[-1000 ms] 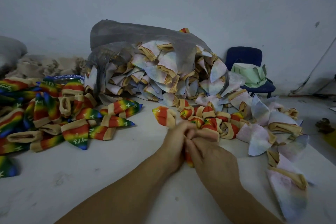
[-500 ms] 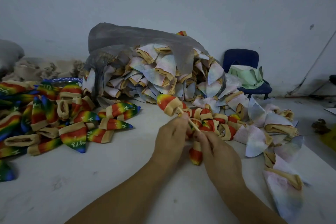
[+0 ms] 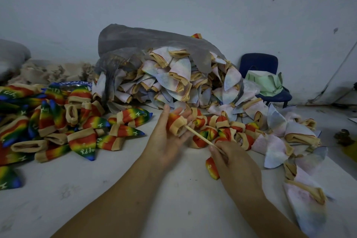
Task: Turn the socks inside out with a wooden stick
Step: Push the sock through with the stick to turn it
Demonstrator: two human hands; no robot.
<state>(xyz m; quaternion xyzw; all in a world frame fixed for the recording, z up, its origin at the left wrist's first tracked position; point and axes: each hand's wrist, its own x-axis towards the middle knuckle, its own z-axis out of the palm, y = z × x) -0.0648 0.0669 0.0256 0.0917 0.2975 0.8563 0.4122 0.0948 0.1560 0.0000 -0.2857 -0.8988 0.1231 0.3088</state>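
1. Rainbow knit with a tan cuff, the sock (image 3: pixel 174 121) looks light, soft and stretchy. It will likely flop and bunch rather than keep a shape, so the thicker cuff is the soundest place to take hold.
2. Wood makes the stick (image 3: pixel 201 138) thin and stiff, and probably easy to snap if levered. It is best held near its rear end, leaving the front free to work inside the cloth.
3. Left hand (image 3: pixel 166 141) is raised above the counter (image 3: pixel 116 189) with its grip released. The sock lies across nearly straight fingers, thumb upright just beside it, cuff mouth facing the stick.
4. Right hand (image 3: pixel 235 166) has its grip pinched on the stick's rear end. The front tip meets the cuff mouth; how far in it reaches I cannot tell.
5. Beneath the right hand shows a second sock (image 3: pixel 212 168); whether it is held or only lying there is unclear.
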